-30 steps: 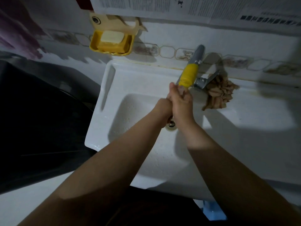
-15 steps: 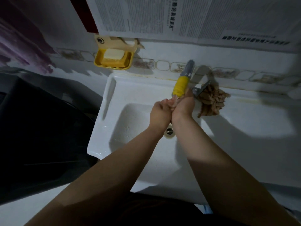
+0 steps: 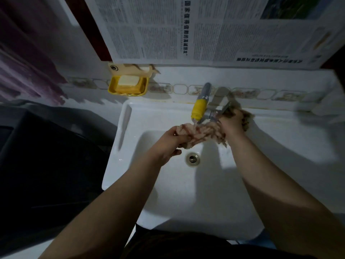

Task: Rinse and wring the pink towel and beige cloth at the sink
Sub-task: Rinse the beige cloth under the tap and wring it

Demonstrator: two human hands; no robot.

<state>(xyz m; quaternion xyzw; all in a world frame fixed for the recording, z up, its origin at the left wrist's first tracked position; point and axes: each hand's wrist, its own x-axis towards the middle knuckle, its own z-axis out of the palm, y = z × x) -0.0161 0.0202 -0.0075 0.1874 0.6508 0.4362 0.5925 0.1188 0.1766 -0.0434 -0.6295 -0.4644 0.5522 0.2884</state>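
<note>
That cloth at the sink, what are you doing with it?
A person is rinsing a beige cloth over the white sink. The left hand grips one end and the right hand grips the other, near the ledge. The middle stretches under the yellow-wrapped tap, above the drain. A yellow soap dish hangs on the wall.

- Left hand and right hand: bare, no rings or gloves visible.
- Both forearms bare, sleeveless to the frame's edge.
- Dark garment below the sink.
</note>
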